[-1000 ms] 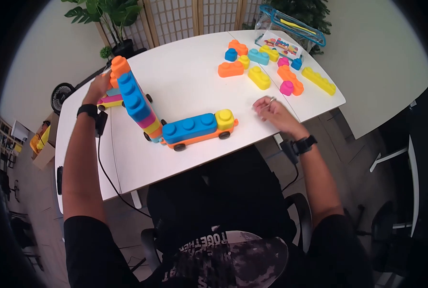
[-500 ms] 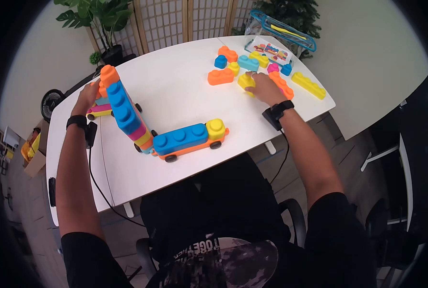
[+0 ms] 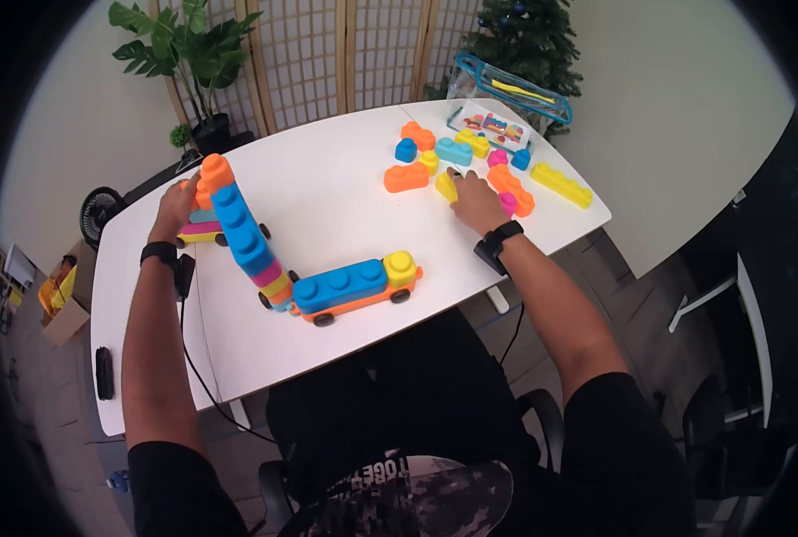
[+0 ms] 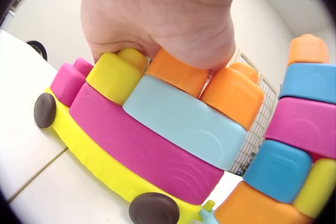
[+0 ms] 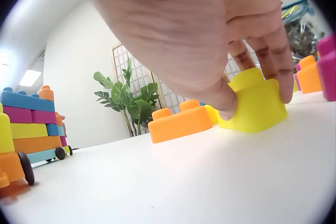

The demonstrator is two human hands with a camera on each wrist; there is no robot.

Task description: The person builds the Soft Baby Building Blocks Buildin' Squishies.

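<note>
Building blocks make up a train on wheels. At the left, my left hand (image 3: 175,211) grips the top of its rear wagon at an orange block (image 4: 176,70); the fingertips are hidden behind the blocks. That wagon has a yellow base (image 4: 100,158) with magenta and light blue blocks stacked on it. Beside it stands a taller wagon with long blue blocks (image 3: 242,231), and the front wagon carries a blue block (image 3: 339,286) and a small yellow one (image 3: 400,268). Over at the right, my right hand (image 3: 479,204) pinches a yellow block (image 5: 253,103) between thumb and fingers, low over the table.
Loose blocks lie around my right hand: an orange block (image 3: 406,177), a light blue one (image 3: 454,150), a long yellow one (image 3: 562,185) and several more. A clear bag (image 3: 506,94) with a picture card stands behind them on the white table (image 3: 327,161).
My right hand has moved away from the table's near right side, forward onto the yellow block, and now pinches it. My left hand stays at the rear wagon. The head view has shifted.
</note>
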